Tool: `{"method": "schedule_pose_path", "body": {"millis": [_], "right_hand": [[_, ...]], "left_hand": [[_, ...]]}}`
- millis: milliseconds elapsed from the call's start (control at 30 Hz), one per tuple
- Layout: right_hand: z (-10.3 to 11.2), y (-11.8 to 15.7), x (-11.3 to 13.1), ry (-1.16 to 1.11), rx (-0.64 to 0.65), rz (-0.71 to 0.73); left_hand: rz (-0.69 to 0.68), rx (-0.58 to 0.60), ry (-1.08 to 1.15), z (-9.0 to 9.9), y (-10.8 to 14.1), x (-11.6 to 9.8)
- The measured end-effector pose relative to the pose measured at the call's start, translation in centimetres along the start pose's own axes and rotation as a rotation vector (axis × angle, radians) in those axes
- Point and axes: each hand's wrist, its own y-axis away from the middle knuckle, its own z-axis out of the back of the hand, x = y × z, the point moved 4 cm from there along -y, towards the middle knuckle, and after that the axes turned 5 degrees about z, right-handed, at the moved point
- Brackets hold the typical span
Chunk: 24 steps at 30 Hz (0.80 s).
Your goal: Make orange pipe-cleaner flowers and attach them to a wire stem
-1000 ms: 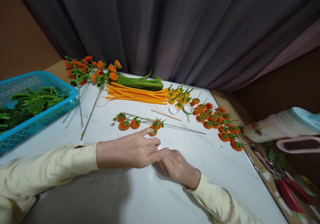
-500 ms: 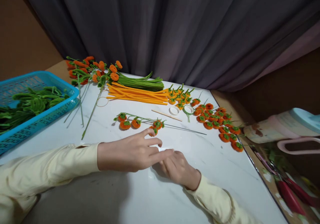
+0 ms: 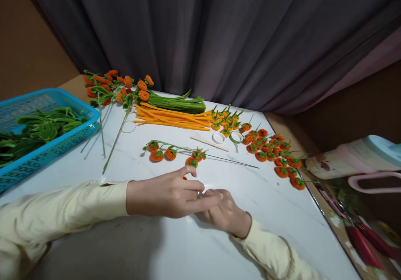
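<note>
My left hand [image 3: 171, 192] reaches in from the left, its fingers bent and their tips meeting my right hand [image 3: 221, 211] over the white table. Both hands look pinched around something small and greenish, mostly hidden between the fingers. A bit of orange shows just behind my left fingers. Right beyond them lies a green-wrapped stem with small orange pumpkin-like pieces [image 3: 157, 156] and a long thin wire end [image 3: 238, 162] pointing right. Behind it are a thin wooden stick [image 3: 209, 144], a white ring [image 3: 218, 137] and a green tape roll [image 3: 236, 137].
A blue basket [image 3: 59, 140] of green leaves stands at left. Orange strips [image 3: 172, 117] and green strips [image 3: 175, 102] lie at the back. More orange pieces [image 3: 268, 147] sit at right, near a tumbler [image 3: 354, 157] and red-handled tools [image 3: 363, 246] past the table edge.
My left hand has shifted slightly right and down, its fingers overlapping my right hand more. An orange piece beyond them is more exposed, and a greenish bit now shows between the hands.
</note>
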Motion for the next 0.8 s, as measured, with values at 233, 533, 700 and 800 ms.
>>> {"method": "schedule_pose_path", "body": {"millis": [233, 533, 700, 800], "right_hand": [[0.3, -0.1, 0.2, -0.104, 0.007, -0.013], [-0.1, 0.0, -0.1, -0.246, 0.041, -0.185], [0.2, -0.3, 0.5, -0.149, 0.080, -0.066], [0.3, -0.2, 0.8, -0.142, 0.064, -0.013]], "left_hand": [[0.185, 0.150, 0.324, -0.7, 0.2, 1.0], [0.047, -0.133, 0.050, -0.2, 0.1, -0.1], [0.173, 0.055, 0.398, -0.8, 0.2, 0.6], [0.182, 0.183, 0.524, -0.9, 0.0, 0.6]]}}
